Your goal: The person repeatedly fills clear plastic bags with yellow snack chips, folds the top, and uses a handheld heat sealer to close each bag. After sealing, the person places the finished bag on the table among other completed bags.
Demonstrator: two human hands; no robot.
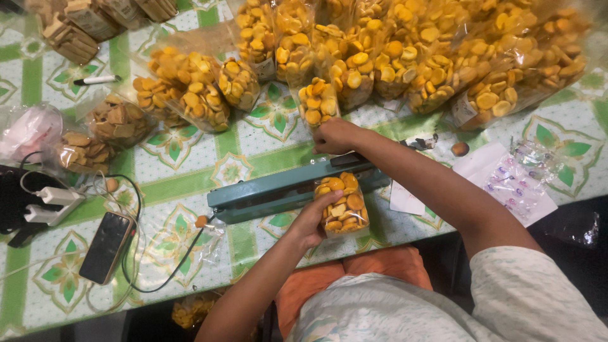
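Left hand (310, 218) grasps a clear bag of yellow biscuits (342, 204), its mouth lying under the green heat sealer (288, 190) bar. Right hand (335, 136), clenched, presses the bar. Judgement: keep the bag mouth flat, pressure even. Seal line hidden beneath the bar; right fingertips obscured

Sealer (278, 193) lies across the table (190, 171) near its front edge. Cookie bag (342, 206) sits in the sealer's right end, left hand (310, 221) at the bag's near side, right hand (335, 136) on the sealer bar behind it. Filled bags (380, 57) piled along the far side. Phone (106, 247) and charger (54, 204) left of the sealer. Paper sheet (481, 168) to its right.
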